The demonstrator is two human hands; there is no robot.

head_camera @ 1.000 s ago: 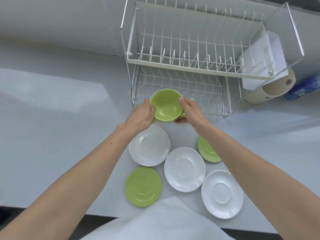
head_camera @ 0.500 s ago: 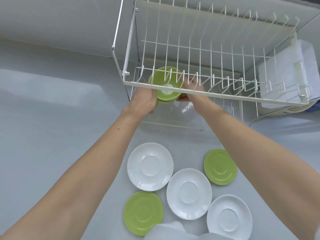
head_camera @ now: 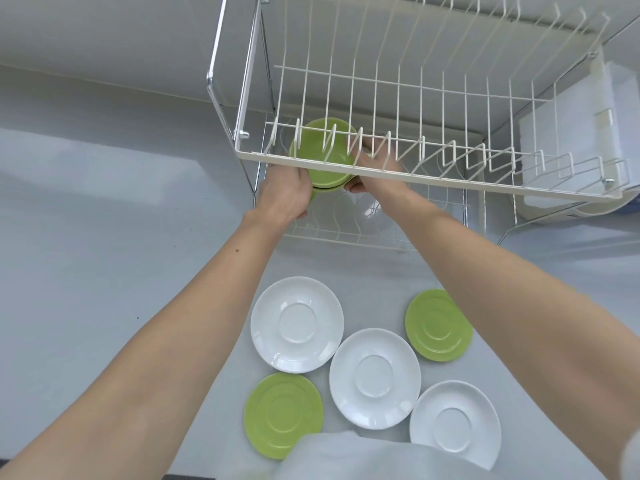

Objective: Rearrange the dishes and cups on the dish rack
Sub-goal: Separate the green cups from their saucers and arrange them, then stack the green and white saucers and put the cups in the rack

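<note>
A green cup (head_camera: 323, 152) is inside the lower tier of the two-tier white wire dish rack (head_camera: 433, 174), seen through the upper tier's wires. My left hand (head_camera: 285, 194) grips its left side and my right hand (head_camera: 375, 173) grips its right side; the upper tier's front rail crosses my fingers. On the counter in front of the rack lie three white saucers (head_camera: 297, 323) (head_camera: 375, 377) (head_camera: 455, 424) and two green saucers (head_camera: 439, 324) (head_camera: 283, 414).
A white plastic cutlery holder (head_camera: 575, 147) hangs on the rack's right end. The grey counter (head_camera: 104, 237) spreads wide on the left. A wall rises behind the rack. A pale cloth (head_camera: 346, 455) fills the bottom edge.
Both hands carried the green cup forward from in front of the rack into its lower tier. My view came closer and lower to the rack.
</note>
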